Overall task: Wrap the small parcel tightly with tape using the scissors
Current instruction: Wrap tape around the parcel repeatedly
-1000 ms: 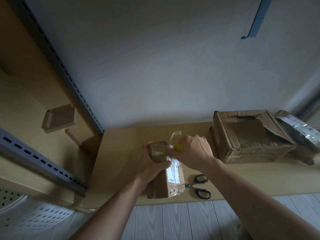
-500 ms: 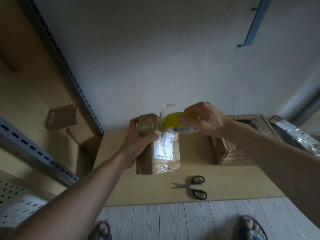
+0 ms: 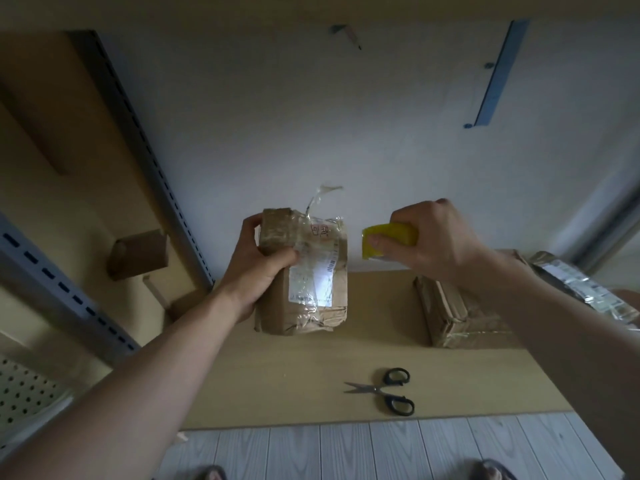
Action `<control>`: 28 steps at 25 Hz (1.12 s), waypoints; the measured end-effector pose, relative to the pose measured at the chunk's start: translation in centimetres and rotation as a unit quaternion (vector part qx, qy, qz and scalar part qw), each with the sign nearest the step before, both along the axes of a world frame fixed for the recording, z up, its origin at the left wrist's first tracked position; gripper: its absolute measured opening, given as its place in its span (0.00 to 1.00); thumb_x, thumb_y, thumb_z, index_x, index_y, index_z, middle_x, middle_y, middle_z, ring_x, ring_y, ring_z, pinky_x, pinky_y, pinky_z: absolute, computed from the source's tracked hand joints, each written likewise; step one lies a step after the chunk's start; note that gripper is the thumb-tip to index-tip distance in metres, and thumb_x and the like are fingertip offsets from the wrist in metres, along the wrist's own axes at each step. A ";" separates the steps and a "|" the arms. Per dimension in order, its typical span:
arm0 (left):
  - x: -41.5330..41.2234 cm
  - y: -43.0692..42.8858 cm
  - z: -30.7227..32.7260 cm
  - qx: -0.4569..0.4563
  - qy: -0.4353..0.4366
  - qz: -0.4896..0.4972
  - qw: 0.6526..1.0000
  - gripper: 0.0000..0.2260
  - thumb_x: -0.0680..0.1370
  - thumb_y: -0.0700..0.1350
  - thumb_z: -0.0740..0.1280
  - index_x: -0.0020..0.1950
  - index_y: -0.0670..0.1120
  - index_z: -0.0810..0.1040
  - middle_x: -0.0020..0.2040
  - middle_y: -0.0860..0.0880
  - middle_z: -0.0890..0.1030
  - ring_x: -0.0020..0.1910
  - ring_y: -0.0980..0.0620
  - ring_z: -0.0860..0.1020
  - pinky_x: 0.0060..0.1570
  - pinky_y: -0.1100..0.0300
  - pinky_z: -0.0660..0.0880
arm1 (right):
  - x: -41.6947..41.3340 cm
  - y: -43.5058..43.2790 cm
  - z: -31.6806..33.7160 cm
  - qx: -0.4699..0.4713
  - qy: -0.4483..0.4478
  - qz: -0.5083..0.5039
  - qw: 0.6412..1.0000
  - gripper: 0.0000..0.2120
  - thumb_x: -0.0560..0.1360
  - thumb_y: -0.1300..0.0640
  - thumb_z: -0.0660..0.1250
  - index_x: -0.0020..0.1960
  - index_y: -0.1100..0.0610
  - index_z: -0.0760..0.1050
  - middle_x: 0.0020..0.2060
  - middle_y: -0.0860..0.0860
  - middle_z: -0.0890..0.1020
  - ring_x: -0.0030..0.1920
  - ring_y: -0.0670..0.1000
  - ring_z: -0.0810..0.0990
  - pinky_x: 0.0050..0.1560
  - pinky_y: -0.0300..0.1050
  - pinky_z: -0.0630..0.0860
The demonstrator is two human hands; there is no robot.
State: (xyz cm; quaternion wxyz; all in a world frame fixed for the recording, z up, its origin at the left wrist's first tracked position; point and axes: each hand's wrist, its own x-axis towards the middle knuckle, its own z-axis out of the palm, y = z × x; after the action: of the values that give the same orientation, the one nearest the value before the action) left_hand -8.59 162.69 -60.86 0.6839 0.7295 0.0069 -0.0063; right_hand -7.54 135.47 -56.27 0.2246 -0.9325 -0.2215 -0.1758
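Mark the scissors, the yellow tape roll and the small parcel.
scissors (image 3: 376,389): head view, on the pivot where the blades meet the black handles.
yellow tape roll (image 3: 398,233): head view, on its yellow outer face above the thumb.
small parcel (image 3: 318,280): head view, on the white label on its front.

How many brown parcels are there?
3: the small parcel in the left hand, a bigger box on the table at right, a little box far left. More may be hidden.

Dim, flat indoor light through a wide-angle lens.
Soft glare sat on the parcel (image 3: 311,299) wrapping; the shelf rail (image 3: 138,147) bowed near the edge, and the corners fell dark.
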 end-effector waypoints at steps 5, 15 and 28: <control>0.1 0.8 0.0 -0.039 -0.011 -0.022 0.999 0.37 0.60 0.44 0.76 0.67 0.48 0.68 0.49 0.48 0.84 0.49 0.46 0.85 0.41 0.55 0.82 | -0.1 -0.8 -0.3 -0.050 0.005 -0.041 0.998 0.25 0.74 0.37 0.68 0.30 0.56 0.72 0.23 0.51 0.73 0.27 0.53 0.72 0.31 0.40 0.61; 0.4 0.7 -0.6 -0.085 0.010 -0.083 0.993 0.34 0.62 0.47 0.74 0.67 0.47 0.69 0.63 0.33 0.75 0.60 0.33 0.79 0.52 0.42 0.80 | 0.7 -0.6 -1.9 0.020 0.043 -0.022 0.999 0.22 0.72 0.41 0.71 0.27 0.48 0.66 0.23 0.46 0.70 0.27 0.49 0.70 0.29 0.43 0.63; -0.5 0.1 -0.1 -0.184 0.077 -0.169 0.965 0.29 0.68 0.43 0.68 0.70 0.46 0.71 0.58 0.42 0.84 0.54 0.42 0.84 0.44 0.50 0.82 | 0.2 0.5 -1.8 0.130 0.051 -0.015 0.990 0.23 0.73 0.45 0.73 0.28 0.58 0.70 0.22 0.47 0.67 0.24 0.47 0.65 0.25 0.39 0.61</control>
State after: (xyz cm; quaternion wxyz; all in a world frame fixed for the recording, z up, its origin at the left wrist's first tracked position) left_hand -9.06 162.83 -60.94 0.7930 0.5786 -0.0653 -0.1792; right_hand -7.39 135.99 -58.08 0.3518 -0.9065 -0.1710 -0.1588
